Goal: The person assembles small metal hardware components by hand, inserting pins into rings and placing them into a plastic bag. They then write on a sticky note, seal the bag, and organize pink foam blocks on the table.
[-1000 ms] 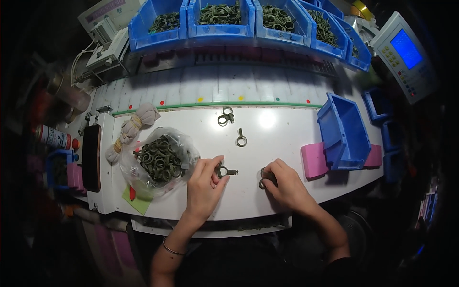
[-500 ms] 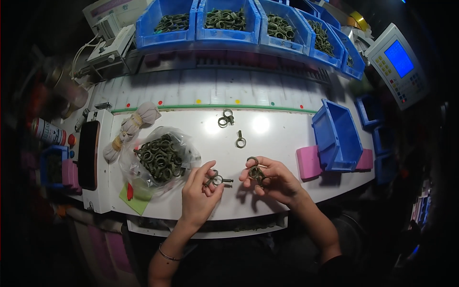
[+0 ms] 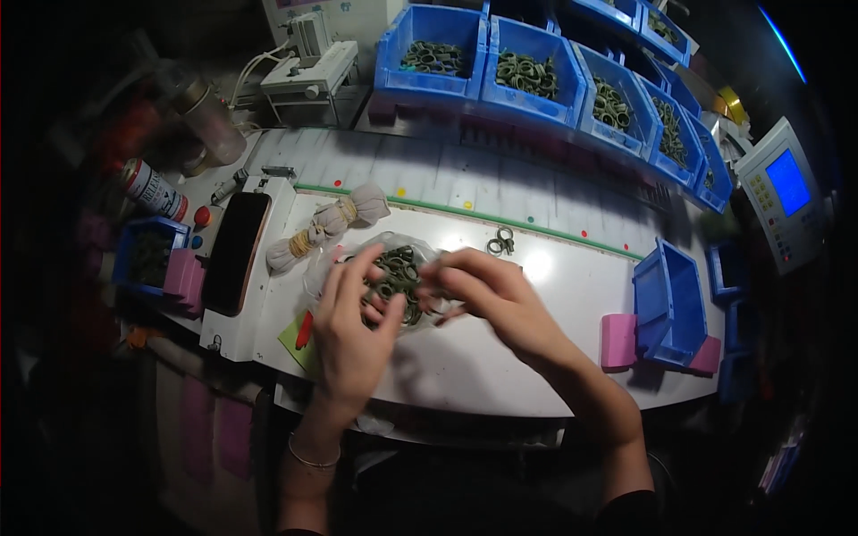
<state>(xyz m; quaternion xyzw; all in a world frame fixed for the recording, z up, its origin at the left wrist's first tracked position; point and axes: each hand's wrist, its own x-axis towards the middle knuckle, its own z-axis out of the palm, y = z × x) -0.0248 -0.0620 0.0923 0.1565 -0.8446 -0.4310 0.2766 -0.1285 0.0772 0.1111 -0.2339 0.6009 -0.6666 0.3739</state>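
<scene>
A clear plastic bag (image 3: 315, 279) full of dark green ring-shaped parts with short stems (image 3: 393, 272) lies on the white worktop. At its near left side is my left hand (image 3: 353, 335), fingers curved and apart from the thumb; no part can be made out in its grasp. My right hand (image 3: 500, 290) reaches over the bag's right side, its fingers bent and smeared by motion. Whether it holds a part is hidden against the dark pile. A small group of loose ring parts (image 3: 500, 241) rests on the worktop beyond my right hand.
Blue bins (image 3: 536, 103) of ring parts line the back. At right stand an empty blue bin (image 3: 670, 304), pink blocks (image 3: 618, 341) and a display panel (image 3: 786, 188). Leftward lie a tied cloth bundle (image 3: 326, 228), a phone (image 3: 237, 255), a can (image 3: 154, 189) and a green note (image 3: 299, 344).
The view has swung left, so the scene sits farther right. Both hands have moved from the worktop to the bag. The ring parts seen in my fingers before can't be made out now.
</scene>
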